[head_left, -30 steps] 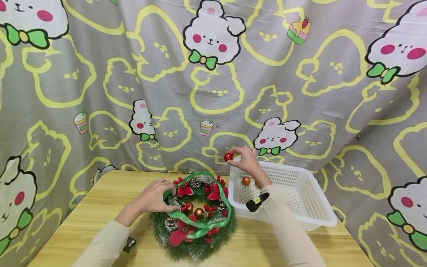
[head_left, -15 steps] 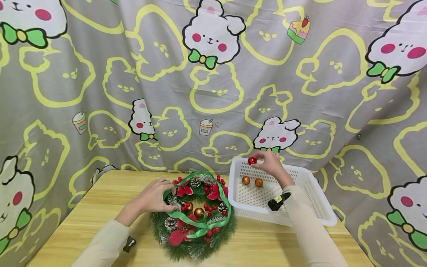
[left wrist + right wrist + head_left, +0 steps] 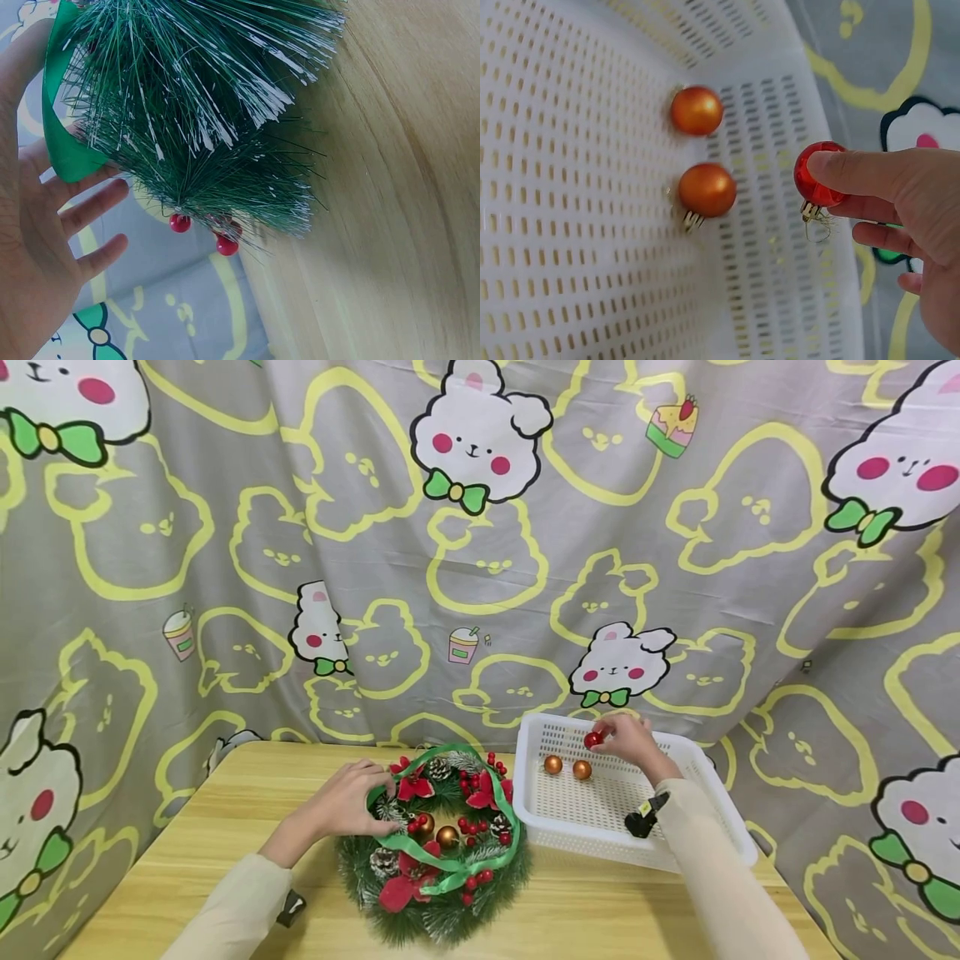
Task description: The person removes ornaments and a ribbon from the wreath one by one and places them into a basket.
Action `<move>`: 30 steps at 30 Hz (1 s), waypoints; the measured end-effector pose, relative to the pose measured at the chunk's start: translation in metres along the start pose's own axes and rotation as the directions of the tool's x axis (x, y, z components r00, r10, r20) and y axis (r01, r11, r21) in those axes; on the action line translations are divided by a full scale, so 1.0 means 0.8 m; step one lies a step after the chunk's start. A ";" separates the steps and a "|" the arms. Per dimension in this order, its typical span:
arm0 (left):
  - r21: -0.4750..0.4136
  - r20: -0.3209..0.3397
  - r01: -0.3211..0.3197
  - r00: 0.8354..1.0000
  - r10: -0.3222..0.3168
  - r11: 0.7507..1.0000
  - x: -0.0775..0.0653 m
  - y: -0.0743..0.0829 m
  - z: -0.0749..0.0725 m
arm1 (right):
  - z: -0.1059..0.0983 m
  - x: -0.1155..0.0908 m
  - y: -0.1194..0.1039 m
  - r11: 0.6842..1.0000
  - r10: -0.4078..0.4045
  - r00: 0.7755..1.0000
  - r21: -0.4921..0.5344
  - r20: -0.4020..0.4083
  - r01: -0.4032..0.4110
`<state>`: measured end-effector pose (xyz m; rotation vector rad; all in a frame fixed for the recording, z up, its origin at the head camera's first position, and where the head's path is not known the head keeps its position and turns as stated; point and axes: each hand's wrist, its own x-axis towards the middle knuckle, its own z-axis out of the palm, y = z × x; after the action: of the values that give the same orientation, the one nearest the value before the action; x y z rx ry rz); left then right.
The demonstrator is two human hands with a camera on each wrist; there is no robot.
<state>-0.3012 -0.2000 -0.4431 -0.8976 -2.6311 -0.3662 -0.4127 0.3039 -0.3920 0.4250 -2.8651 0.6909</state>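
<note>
My right hand (image 3: 630, 742) pinches a shiny red Christmas bauble (image 3: 819, 174) between thumb and fingers, over the far side of a white plastic basket (image 3: 525, 793). The bauble's gold cap and loop hang down in the right wrist view. Two matte orange-gold baubles (image 3: 707, 190) lie inside the basket, apart from the red one. My left hand (image 3: 341, 802) rests at the left side of a green Christmas wreath (image 3: 442, 918), its fingers spread beside the green ribbon (image 3: 64, 142). Pine cones, red flowers, red berries and gold baubles (image 3: 447, 837) decorate the wreath.
The wreath and basket stand side by side on a wooden table (image 3: 195, 827). Directly behind the table hangs a patterned grey curtain (image 3: 375, 568). A black wrist strap mount (image 3: 645, 817) sits on the right sleeve.
My right hand has carried the red bauble rightward from between wreath and basket, then lower over the basket, uncovering the second orange-gold bauble. The left hand and wreath have stayed in place.
</note>
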 end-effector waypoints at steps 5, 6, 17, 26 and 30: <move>-0.002 -0.006 -0.002 1.000 0.002 1.000 -0.002 0.000 0.000 | 0.006 0.002 0.017 0.999 0.041 0.999 -0.001 0.035 -0.041; -0.003 -0.009 -0.004 1.000 0.004 1.000 -0.002 0.000 0.000 | 0.007 0.002 0.020 0.999 0.051 0.998 -0.002 0.038 -0.051; -0.009 0.011 0.008 1.000 -0.008 1.000 -0.002 -0.002 0.001 | 0.012 -0.001 0.033 0.994 0.105 0.985 0.004 0.138 -0.107; -0.014 0.016 0.013 1.000 -0.013 1.000 0.000 0.001 -0.002 | 0.022 0.000 0.037 0.984 0.173 0.957 -0.003 0.232 -0.177; -0.019 0.014 0.013 1.000 -0.013 1.000 0.000 0.000 -0.002 | 0.024 0.002 0.036 0.983 0.182 0.950 -0.011 0.252 -0.185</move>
<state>-0.3008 -0.2000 -0.4413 -0.8929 -2.6516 -0.3896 -0.4250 0.3190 -0.4209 0.2665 -3.1742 0.7330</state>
